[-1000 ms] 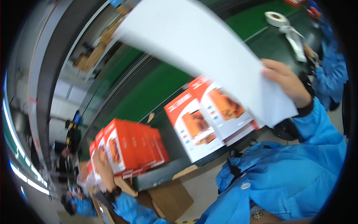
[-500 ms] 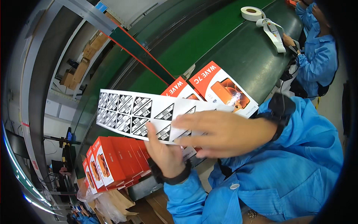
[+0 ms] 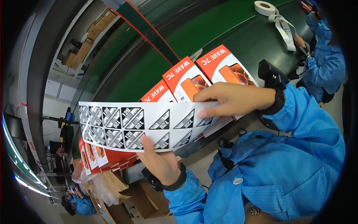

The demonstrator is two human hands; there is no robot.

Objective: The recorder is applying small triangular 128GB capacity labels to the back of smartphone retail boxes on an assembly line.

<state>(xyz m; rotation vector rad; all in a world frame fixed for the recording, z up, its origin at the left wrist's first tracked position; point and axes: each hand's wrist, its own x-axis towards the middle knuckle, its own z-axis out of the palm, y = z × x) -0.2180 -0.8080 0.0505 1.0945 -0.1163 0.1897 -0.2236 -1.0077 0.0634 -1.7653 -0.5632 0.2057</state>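
Observation:
A white sheet of black-and-white stickers (image 3: 157, 117) curves across the middle of the view, its rows of triangles and squares facing me. My left hand (image 3: 159, 163) grips its lower edge, thumb on the front and the other fingers behind. At the sheet's right end, my right hand (image 3: 236, 100) is closed on it, thumb and fingers near one of the triangular stickers. Behind the sheet, several red and white phone boxes (image 3: 190, 80) lie on the dark green bench; the sheet covers their near parts.
More red boxes (image 3: 112, 159) are stacked at the lower left, partly behind the sheet. Below them stand an open cardboard carton (image 3: 143, 201) and clear plastic wrap (image 3: 102, 188). A label roll (image 3: 265, 8) lies at the far right, beside a co-worker in blue (image 3: 324, 63).
The sheet has shifted left and slightly down in the view. My right hand, blurred over the sheet before, now pinches its right end. More of the phone boxes behind shows.

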